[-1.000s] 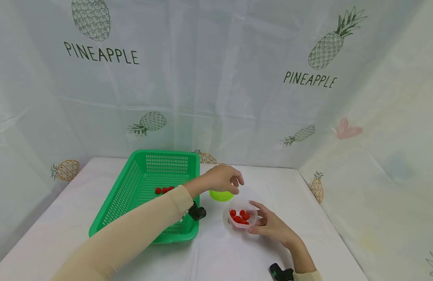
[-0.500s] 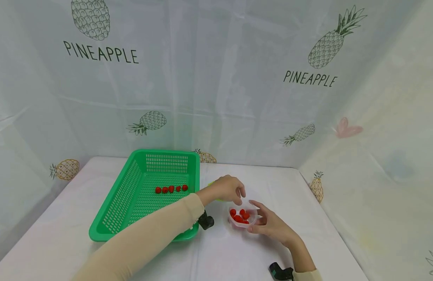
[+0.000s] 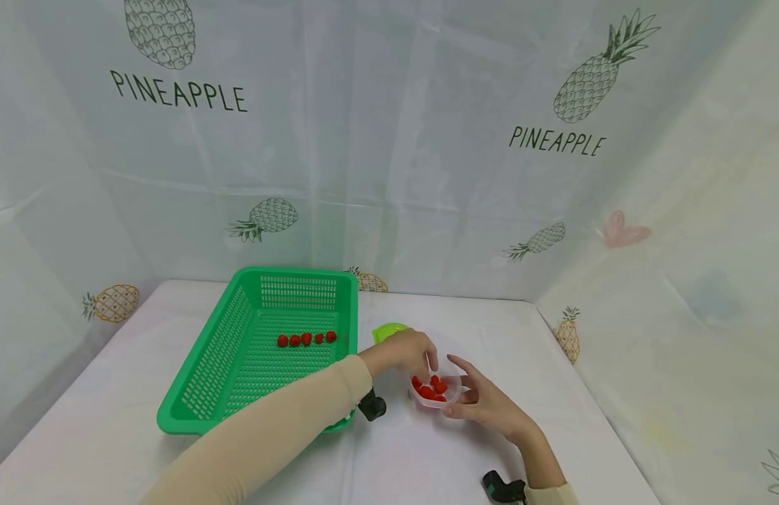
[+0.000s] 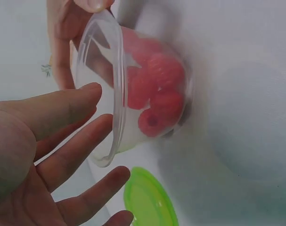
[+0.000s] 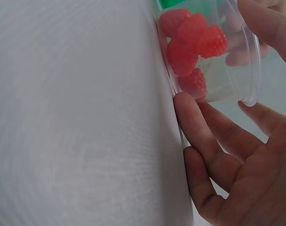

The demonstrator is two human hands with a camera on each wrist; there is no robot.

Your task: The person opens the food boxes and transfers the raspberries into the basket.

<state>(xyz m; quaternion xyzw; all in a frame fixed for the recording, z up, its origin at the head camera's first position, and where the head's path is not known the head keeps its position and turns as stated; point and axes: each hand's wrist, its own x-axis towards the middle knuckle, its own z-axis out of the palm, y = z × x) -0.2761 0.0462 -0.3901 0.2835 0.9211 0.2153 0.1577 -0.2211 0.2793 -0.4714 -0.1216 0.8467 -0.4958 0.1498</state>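
A clear plastic cup (image 3: 453,384) (image 4: 110,89) (image 5: 250,66) holding several red raspberries (image 3: 430,388) (image 4: 157,94) (image 5: 190,42) stands on the white table. My right hand (image 3: 468,394) (image 5: 227,141) holds it, fingers along its side and base and thumb over the rim. My left hand (image 3: 427,365) (image 4: 86,141) reaches in from the left with relaxed, spread fingers. Its fingertips are at the cup's mouth and nothing is pinched between them. A green lid (image 3: 388,330) (image 4: 147,202) lies just behind the left hand.
A green slotted basket (image 3: 194,393) sits at the left with a row of several raspberries (image 3: 306,339) on its floor. Pineapple-print sheets close off the back and right sides. A black wrist camera (image 3: 372,407) hangs near the basket's right corner.
My left hand has moved from above the green lid down and right to the cup's mouth, uncovering the lid and the basket's row of raspberries. The right hand and cup have stayed put.
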